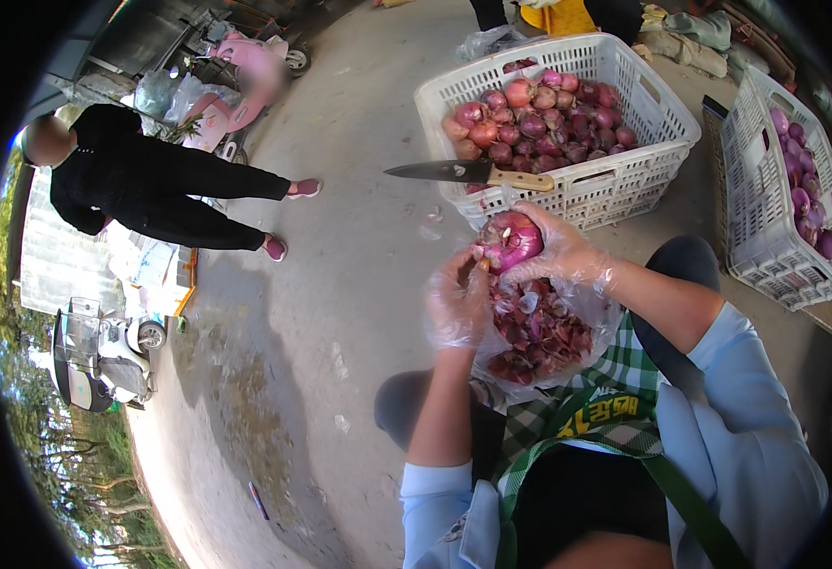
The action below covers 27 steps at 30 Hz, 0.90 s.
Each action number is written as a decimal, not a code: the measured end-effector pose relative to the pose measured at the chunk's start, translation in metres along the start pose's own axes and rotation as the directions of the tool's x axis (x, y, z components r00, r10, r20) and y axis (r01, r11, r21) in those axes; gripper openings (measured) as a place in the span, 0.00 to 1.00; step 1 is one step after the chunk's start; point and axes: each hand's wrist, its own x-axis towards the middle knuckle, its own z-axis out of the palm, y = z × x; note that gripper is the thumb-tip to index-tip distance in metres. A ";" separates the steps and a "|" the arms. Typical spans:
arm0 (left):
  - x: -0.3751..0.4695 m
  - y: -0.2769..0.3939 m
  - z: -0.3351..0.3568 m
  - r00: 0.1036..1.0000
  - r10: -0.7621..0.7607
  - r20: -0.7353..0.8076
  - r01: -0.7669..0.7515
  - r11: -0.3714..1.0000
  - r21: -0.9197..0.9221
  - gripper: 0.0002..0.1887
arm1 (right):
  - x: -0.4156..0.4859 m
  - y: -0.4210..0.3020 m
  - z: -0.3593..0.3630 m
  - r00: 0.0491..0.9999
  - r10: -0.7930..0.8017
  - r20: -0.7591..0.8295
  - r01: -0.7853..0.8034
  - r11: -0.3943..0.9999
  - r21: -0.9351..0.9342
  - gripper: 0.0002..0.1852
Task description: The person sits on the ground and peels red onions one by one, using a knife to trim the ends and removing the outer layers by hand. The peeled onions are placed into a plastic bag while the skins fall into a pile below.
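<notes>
A large red onion point(512, 240) is held up by my right hand point(556, 245), whose fingers and thumb wrap its right side. My left hand point(458, 302) has its fingertips against the onion's lower left side, where the skin shows a brownish bit. Both hands wear clear plastic gloves. Beneath them, a clear plastic bag of onion skins point(540, 331) lies between my knees. A kitchen knife with a wooden handle point(522, 179) rests on the near rim of a white plastic crate point(601, 186), its blade pointing left. Many red onions point(533, 126) fill part of that crate.
Another white crate point(757, 185) with purple peeled onions point(798, 174) stands at the right. A person in black point(167, 178) stands at the left, near a pink scooter point(245, 78). A white three-wheeled vehicle point(106, 355) is farther off. Part of another person shows beyond the onion crate.
</notes>
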 end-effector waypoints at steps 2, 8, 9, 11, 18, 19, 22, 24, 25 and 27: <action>0.001 -0.018 -0.004 0.998 0.042 -0.040 -0.044 0.998 -0.034 0.07 | 0.003 0.000 0.005 1.000 -0.005 0.017 0.006 1.000 -0.024 0.50; 0.006 -0.019 -0.010 0.960 0.272 -0.068 -0.241 0.925 0.295 0.04 | 0.011 0.035 0.007 0.998 -0.056 -0.031 0.052 0.990 -0.133 0.50; 0.005 -0.002 -0.003 0.947 0.307 -0.096 -0.277 0.929 0.243 0.04 | 0.020 0.027 0.012 0.998 -0.056 -0.017 0.055 0.997 -0.047 0.49; 0.004 -0.020 -0.012 0.976 0.175 -0.126 -0.141 0.960 0.240 0.04 | 0.007 0.004 0.014 1.000 0.005 0.018 -0.007 0.995 0.097 0.48; 0.011 -0.036 -0.007 0.963 0.204 -0.176 -0.172 0.968 0.181 0.05 | -0.006 -0.044 0.008 0.969 0.201 0.146 -0.240 0.912 0.333 0.41; 0.013 -0.033 -0.006 0.958 0.201 -0.204 -0.187 0.979 0.086 0.05 | -0.007 -0.044 0.005 0.966 0.217 0.140 -0.252 0.909 0.332 0.41; 0.010 -0.044 -0.011 0.928 0.321 -0.191 -0.312 0.947 0.079 0.06 | 0.002 -0.032 0.006 0.974 0.170 0.148 -0.205 0.941 0.270 0.41; 0.013 -0.050 -0.019 0.928 0.312 -0.204 -0.348 0.921 -0.173 0.09 | 0.005 -0.012 0.008 0.982 0.142 0.123 -0.161 0.974 0.158 0.44; 0.011 -0.035 -0.024 0.922 0.374 -0.096 -0.376 0.927 0.000 0.12 | 0.005 -0.009 0.005 0.971 0.200 0.132 -0.222 0.959 0.177 0.45; 0.006 -0.005 -0.034 0.873 0.471 0.127 -0.485 0.809 0.332 0.18 | -0.002 -0.007 0.011 0.978 0.181 0.102 -0.204 0.926 0.317 0.44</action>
